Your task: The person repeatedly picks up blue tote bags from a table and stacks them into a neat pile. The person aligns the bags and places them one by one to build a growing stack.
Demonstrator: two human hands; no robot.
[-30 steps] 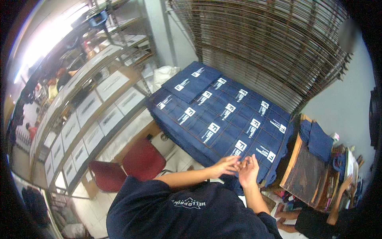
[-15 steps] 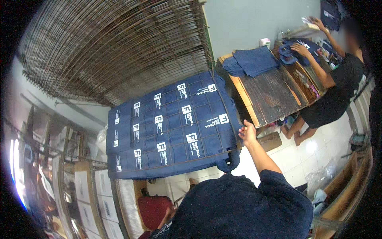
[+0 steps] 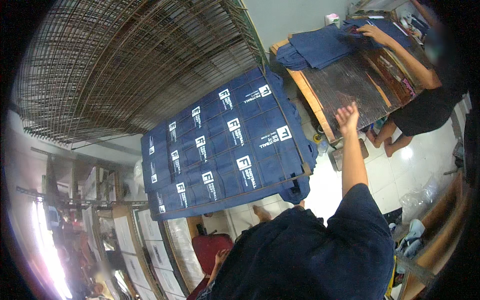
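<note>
My right hand (image 3: 347, 119) is raised over the near edge of a dark wooden table (image 3: 345, 90), its fingers apart and nothing in it. To its left, navy cloth pieces with white prints (image 3: 215, 145) lie in overlapping rows on a wire rack shelf, with thin rods crossing over them. A strap-like loop of cloth (image 3: 298, 186) hangs at the rack's near right corner. Low on the left, my left hand (image 3: 221, 256) hangs beside a red chair (image 3: 207, 250), fingers loosely extended; I cannot tell if it touches the chair.
Empty wire shelves (image 3: 140, 60) tilt up above the cloth. Stacked navy cloth (image 3: 320, 45) lies on the table, where a co-worker's hand (image 3: 375, 35) handles more navy cloth. White boxes (image 3: 132, 260) stand at lower left. Wooden boards (image 3: 440, 225) and clear plastic (image 3: 420, 200) are at right.
My right hand has moved from beside the rack's right edge up and right, toward the table. The view has shifted. The co-worker's other arm no longer reaches up to the shelf as before.
</note>
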